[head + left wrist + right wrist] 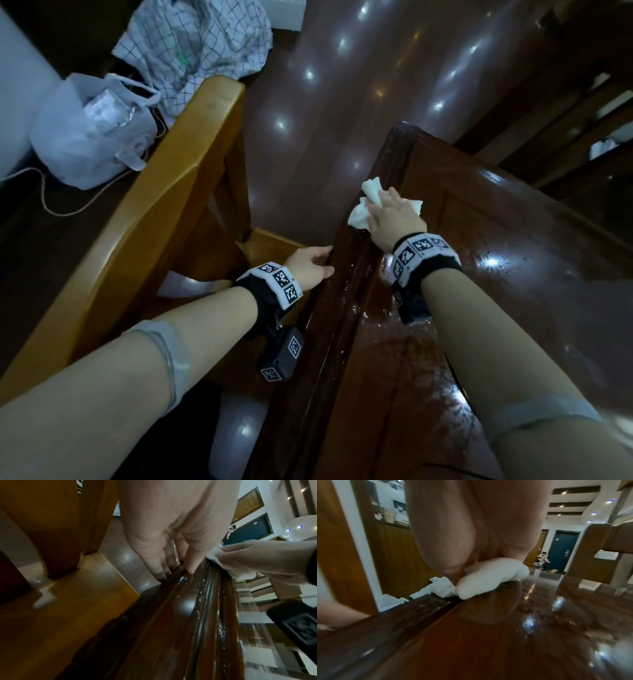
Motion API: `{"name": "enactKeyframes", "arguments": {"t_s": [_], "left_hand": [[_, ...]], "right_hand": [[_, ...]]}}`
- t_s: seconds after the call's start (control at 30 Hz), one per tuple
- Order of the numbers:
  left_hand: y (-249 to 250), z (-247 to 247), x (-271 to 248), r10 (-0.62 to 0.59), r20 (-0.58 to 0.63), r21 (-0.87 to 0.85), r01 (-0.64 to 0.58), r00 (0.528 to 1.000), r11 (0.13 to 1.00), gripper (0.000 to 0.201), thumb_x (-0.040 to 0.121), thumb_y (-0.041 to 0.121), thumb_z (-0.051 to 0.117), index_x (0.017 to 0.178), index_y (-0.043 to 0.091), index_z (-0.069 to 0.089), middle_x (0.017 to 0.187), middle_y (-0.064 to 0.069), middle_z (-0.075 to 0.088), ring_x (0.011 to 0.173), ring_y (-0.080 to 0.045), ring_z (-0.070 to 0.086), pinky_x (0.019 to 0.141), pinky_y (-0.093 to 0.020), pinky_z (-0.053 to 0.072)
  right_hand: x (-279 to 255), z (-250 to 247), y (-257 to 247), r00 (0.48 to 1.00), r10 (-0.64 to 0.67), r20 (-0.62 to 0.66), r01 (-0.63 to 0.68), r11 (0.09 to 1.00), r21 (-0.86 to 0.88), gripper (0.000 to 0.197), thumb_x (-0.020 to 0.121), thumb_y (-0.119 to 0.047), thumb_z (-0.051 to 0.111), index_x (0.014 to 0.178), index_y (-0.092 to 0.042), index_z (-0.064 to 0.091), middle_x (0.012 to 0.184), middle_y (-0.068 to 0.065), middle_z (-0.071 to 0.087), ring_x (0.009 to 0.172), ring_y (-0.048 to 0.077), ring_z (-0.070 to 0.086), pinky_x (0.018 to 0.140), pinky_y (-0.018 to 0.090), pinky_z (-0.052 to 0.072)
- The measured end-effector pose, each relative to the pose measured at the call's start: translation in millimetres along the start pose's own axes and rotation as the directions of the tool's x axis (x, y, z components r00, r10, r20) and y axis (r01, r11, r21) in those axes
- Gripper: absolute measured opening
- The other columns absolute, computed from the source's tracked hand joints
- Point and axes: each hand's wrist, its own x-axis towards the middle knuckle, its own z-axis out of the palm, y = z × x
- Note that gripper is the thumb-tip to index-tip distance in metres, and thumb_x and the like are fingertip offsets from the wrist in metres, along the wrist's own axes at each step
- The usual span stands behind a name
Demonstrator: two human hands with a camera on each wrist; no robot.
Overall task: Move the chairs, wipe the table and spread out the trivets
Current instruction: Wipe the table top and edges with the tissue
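A dark glossy wooden table [513,274] fills the right of the head view, its top wet and speckled. My right hand [394,216] presses a crumpled white cloth [371,192] on the table's left rim near the far corner, fingers spread over it; the cloth [488,577] bulges under the palm in the right wrist view. My left hand [313,265] rests on the table's moulded side edge [180,601], fingers straight along it and thumb on top. A light wooden chair [164,212] stands just left of the table, seat [77,601] beside my left hand. No trivets are in view.
A white plastic bag [92,137] and a checked cloth bundle [198,48] lie on the shiny dark floor [342,68] beyond the chair. A white cord [68,205] trails across the floor. Another chair back [607,538] rises at the table's far side.
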Motion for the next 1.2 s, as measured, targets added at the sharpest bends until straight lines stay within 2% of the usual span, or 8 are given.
{"name": "enactKeyframes", "arguments": {"t_s": [0.1,0.23,0.37,0.5,0.63,0.73,0.9,1.2], "left_hand": [[0,0,-3,-0.058,0.036,-0.19,0.063,0.998,0.98,0.056,0.086,-0.005,0.048,0.138,0.015,0.05,0.136,-0.01,0.055,0.118,-0.025,0.056,0.105,-0.04,0.044],[11,-1,-18,-0.11,0.041,-0.388,0.117,0.993,0.914,0.054,0.088,-0.011,0.035,0.137,0.006,0.05,0.128,-0.008,0.055,0.108,-0.023,0.056,0.082,-0.026,0.047],[19,-5,-29,-0.146,0.098,-0.439,0.175,0.984,0.881,0.047,0.1,0.016,0.037,0.147,0.015,0.036,0.15,-0.006,0.04,0.137,-0.03,0.035,0.107,-0.038,0.033],[24,-12,-30,-0.155,0.103,-0.519,0.186,0.982,0.834,0.049,0.103,0.035,0.033,0.149,0.02,0.027,0.15,-0.007,0.04,0.137,-0.034,0.035,0.112,-0.043,0.028],[21,-21,-22,-0.132,0.081,-0.486,0.155,0.988,0.86,0.053,0.103,0.041,0.028,0.151,0.021,0.02,0.151,-0.005,0.038,0.134,-0.031,0.041,0.111,-0.045,0.028],[17,-25,-15,-0.08,-0.031,-0.422,0.06,0.996,0.905,0.05,0.104,0.037,0.026,0.15,0.018,0.024,0.148,-0.005,0.043,0.129,-0.029,0.045,0.107,-0.043,0.033],[21,-29,-8,-0.052,-0.166,-0.363,-0.011,0.985,0.932,0.045,0.103,0.029,0.026,0.143,0.01,0.034,0.139,-0.009,0.051,0.126,-0.025,0.048,0.104,-0.037,0.033],[21,-27,-15,-0.107,-0.178,-0.206,0.069,0.978,0.976,0.047,0.103,0.031,0.026,0.141,0.005,0.039,0.136,-0.011,0.052,0.122,-0.03,0.05,0.106,-0.04,0.034]], "right_hand": [[-37,5,-18,0.999,-0.047,0.011,0.047,0.999,0.006,0.048,0.105,-0.025,0.028,0.152,-0.024,0.022,0.16,0.008,0.016,0.147,0.026,0.011,0.117,0.039,0.018],[-96,28,-43,0.988,-0.144,0.052,0.142,0.989,0.044,0.048,0.103,-0.019,0.033,0.15,-0.026,0.027,0.159,0.006,0.019,0.146,0.024,0.015,0.116,0.038,0.021],[-133,45,-47,0.96,-0.212,0.185,0.152,0.944,0.294,0.04,0.102,-0.02,0.035,0.139,-0.031,0.047,0.154,-0.006,0.03,0.143,0.02,0.026,0.109,0.041,0.035],[-106,23,-26,0.998,-0.057,-0.012,0.055,0.852,0.52,0.022,0.1,-0.02,0.043,0.11,-0.015,0.062,0.109,0.005,0.066,0.09,0.024,0.062,0.075,0.032,0.044],[-36,-1,-3,0.972,-0.027,-0.233,0.108,0.933,0.342,0.039,0.102,-0.02,0.04,0.139,-0.022,0.049,0.15,0.007,0.04,0.142,0.027,0.031,0.109,0.045,0.034],[11,0,-5,0.993,-0.047,-0.11,0.065,0.985,0.161,0.042,0.104,-0.021,0.033,0.146,-0.022,0.038,0.157,0.009,0.025,0.147,0.03,0.016,0.114,0.045,0.026],[18,22,-21,0.993,-0.1,-0.054,0.103,0.994,0.048,0.048,0.102,-0.013,0.037,0.147,-0.029,0.031,0.159,0.006,0.017,0.146,0.025,0.017,0.112,0.042,0.036],[-92,71,-60,0.977,-0.209,-0.05,0.214,0.964,0.158,0.067,0.096,-0.001,0.044,0.149,-0.037,0.025,0.159,0.0,0.018,0.144,0.022,0.022,0.099,0.04,0.05]]}}
